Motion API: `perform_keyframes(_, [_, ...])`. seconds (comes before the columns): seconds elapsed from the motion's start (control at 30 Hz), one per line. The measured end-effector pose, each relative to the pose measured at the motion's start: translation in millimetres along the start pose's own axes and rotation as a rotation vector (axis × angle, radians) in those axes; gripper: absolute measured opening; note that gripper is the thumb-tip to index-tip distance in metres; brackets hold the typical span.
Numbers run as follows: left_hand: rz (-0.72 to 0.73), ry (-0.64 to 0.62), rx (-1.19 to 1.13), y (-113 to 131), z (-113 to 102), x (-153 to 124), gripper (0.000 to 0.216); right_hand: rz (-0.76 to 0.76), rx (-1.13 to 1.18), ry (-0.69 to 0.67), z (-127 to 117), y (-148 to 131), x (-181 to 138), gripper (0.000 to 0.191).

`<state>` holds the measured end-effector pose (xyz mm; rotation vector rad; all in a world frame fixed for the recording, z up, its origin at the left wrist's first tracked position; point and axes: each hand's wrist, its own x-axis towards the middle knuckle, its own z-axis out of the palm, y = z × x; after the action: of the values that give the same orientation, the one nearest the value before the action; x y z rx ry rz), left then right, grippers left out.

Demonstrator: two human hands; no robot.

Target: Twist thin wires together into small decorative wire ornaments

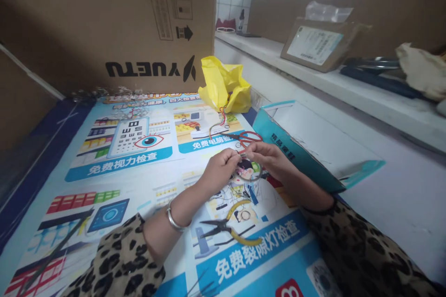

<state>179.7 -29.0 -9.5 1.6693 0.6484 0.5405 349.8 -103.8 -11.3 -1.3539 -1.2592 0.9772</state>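
My left hand and my right hand are closed in a pinch, fingertips nearly meeting. A thin wire runs between them and curves in a loop below; its ends are hidden by the fingers. Just beyond lie scissors with red handles, blades pointing left. Pliers with yellow handles rest spread open on the printed sheet, nearer to me. Colored wires come out of a crumpled yellow bag behind the scissors.
A teal open box stands at right against the wall. A large cardboard carton rises at the back. Tangled wire bits lie near it, and wire offcuts by the front edge. A ledge holds a parcel.
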Motion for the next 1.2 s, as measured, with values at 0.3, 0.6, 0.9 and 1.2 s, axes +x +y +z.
perform_keyframes(0.3, [0.054,0.023,0.063,0,-1,-1,0.023,0.065,0.168,0.016,6,-11,-3,0.021])
perform_keyframes(0.6, [0.046,-0.017,0.055,1,0,-3,0.023,0.059,0.228,-0.011,8,-9,-4,0.020])
perform_keyframes(0.9, [0.056,-0.001,0.050,1,-1,-2,0.023,0.086,0.257,-0.014,8,-8,-4,0.019])
perform_keyframes(1.2, [0.059,0.006,0.086,3,-1,-3,0.022,0.092,0.269,-0.026,7,-3,-4,0.018])
